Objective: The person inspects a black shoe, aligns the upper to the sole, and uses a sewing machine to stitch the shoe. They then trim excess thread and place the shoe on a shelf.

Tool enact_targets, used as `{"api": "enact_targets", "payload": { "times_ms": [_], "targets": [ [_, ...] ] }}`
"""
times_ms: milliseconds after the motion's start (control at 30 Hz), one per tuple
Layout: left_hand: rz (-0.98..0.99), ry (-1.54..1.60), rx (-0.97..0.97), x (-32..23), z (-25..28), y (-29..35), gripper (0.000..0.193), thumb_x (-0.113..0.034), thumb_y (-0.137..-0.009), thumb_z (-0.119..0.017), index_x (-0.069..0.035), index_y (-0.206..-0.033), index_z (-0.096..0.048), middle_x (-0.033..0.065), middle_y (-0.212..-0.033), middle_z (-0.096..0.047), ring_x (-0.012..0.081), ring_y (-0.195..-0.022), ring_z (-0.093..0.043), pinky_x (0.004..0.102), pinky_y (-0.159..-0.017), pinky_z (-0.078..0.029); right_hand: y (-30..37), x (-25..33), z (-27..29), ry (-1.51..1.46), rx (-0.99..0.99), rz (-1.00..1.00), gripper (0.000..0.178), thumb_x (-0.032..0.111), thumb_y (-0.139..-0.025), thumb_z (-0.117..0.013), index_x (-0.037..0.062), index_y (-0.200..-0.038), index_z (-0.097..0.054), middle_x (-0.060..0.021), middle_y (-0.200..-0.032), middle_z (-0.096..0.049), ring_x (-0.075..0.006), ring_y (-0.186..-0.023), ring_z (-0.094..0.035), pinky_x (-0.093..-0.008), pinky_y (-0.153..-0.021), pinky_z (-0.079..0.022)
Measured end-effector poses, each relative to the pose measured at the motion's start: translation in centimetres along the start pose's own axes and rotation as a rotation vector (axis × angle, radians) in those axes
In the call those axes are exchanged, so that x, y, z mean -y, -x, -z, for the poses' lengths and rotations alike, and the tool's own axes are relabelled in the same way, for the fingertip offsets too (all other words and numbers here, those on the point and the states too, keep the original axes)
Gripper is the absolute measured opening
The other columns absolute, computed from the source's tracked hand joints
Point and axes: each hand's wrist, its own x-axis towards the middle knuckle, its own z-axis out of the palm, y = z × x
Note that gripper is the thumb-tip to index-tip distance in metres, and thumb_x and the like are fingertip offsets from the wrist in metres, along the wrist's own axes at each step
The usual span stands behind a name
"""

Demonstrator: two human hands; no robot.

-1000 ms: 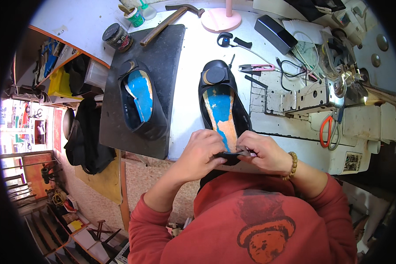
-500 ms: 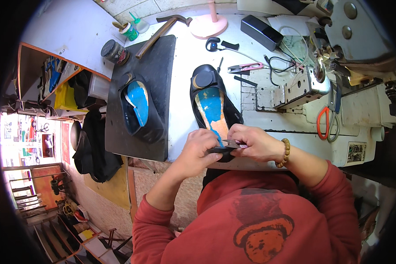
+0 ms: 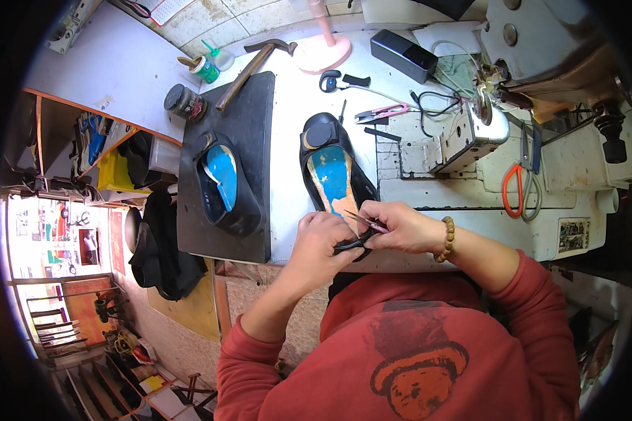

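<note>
A black shoe (image 3: 367, 184) with a round ornament lies with its toe pointing away from me, its insole (image 3: 330, 175) worn blue and tan. My left hand (image 3: 321, 242) is closed on the heel's back rim, thumb and fingers pinching the dark edge. Beside it, my right hand (image 3: 404, 228) grips thread snips (image 3: 364, 220) with thin pointed blades, which stick out over the heel end of the insole. Part of the snips is hidden in that hand. The matching shoe (image 3: 240, 210) rests on a black board (image 3: 260, 105) to the left.
A hammer (image 3: 249, 70) lies across the board's far edge, near a dark jar (image 3: 185, 102). Farther right are pink-handled snips (image 3: 383, 113), a black box (image 3: 404, 56) and cables. A sewing machine (image 3: 470, 140) stands at right, with orange-and-grey scissors (image 3: 514, 189) beside it.
The snips have turned: their blades lay across the heel rim toward my left hand, and now they point up and away over the insole. The view has shifted slightly.
</note>
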Motion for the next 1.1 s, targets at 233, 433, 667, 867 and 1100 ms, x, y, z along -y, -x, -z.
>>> {"api": "enact_targets", "payload": {
  "times_ms": [233, 433, 667, 867, 1100],
  "targets": [
    [0.125, 0.059, 0.074, -0.3, 0.1, 0.2, 0.016, -0.016, -0.076, -0.075, -0.006, -0.083, -0.064, 0.0049, -0.087, -0.061, 0.0242, -0.097, -0.058, 0.0452, -0.104, -0.028, 0.5, -1.1, -0.6, -0.235, -0.11, 0.014, 0.016, 0.001, -0.083, -0.063, 0.0031, -0.098, -0.059, -0.0003, -0.088, -0.057, -0.0081, -0.079, -0.05, -0.0249, -0.072, -0.043],
    [0.099, 0.056, 0.03, -0.6, 0.1, 0.8, 0.012, -0.02, -0.079, -0.072, -0.011, -0.085, -0.067, 0.0014, -0.086, -0.061, 0.0252, -0.097, -0.057, 0.0573, -0.109, -0.023, 1.2, -1.4, -0.7, -0.214, -0.179, 0.079, 0.021, -0.003, -0.084, -0.061, 0.0032, -0.104, -0.063, 0.0024, -0.099, -0.059, -0.0038, -0.08, -0.049, -0.0204, -0.071, -0.04],
    [-0.048, -0.156, -0.051, -1.6, -0.5, 1.6, 0.013, -0.013, -0.076, -0.074, -0.012, -0.085, -0.064, 0.0031, -0.091, -0.061, 0.0228, -0.103, -0.058, 0.0566, -0.112, -0.018, 1.1, -1.5, -1.0, -0.176, -0.399, 0.052, 0.017, 0.0, -0.084, -0.06, 0.0019, -0.101, -0.063, 0.0002, -0.092, -0.058, -0.0065, -0.072, -0.047, -0.0231, -0.065, -0.041],
    [-0.032, -0.135, -0.144, -1.1, -0.3, 2.6, 0.016, -0.016, -0.076, -0.075, -0.011, -0.084, -0.062, 0.0065, -0.095, -0.062, 0.0255, -0.103, -0.058, 0.0564, -0.11, -0.023, 1.6, -3.4, 0.5, 0.362, -0.808, 0.099, 0.022, 0.001, -0.08, -0.065, 0.0005, -0.102, -0.059, -0.009, -0.088, -0.057, -0.0196, -0.068, -0.053, -0.0295, -0.063, -0.045],
    [-0.059, -0.304, -0.294, -2.6, 2.5, 2.8, 0.037, -0.027, -0.078, -0.075, -0.011, -0.108, -0.062, 0.0061, -0.11, -0.059, 0.0261, -0.114, -0.053, 0.0586, -0.111, -0.021, 2.6, -4.8, 0.9, 0.597, -0.784, 0.058, 0.025, 0.004, -0.077, -0.069, 0.0029, -0.1, -0.059, -0.0121, -0.09, -0.058, -0.0294, -0.076, -0.06, -0.0367, -0.068, -0.049]
  ]
}}
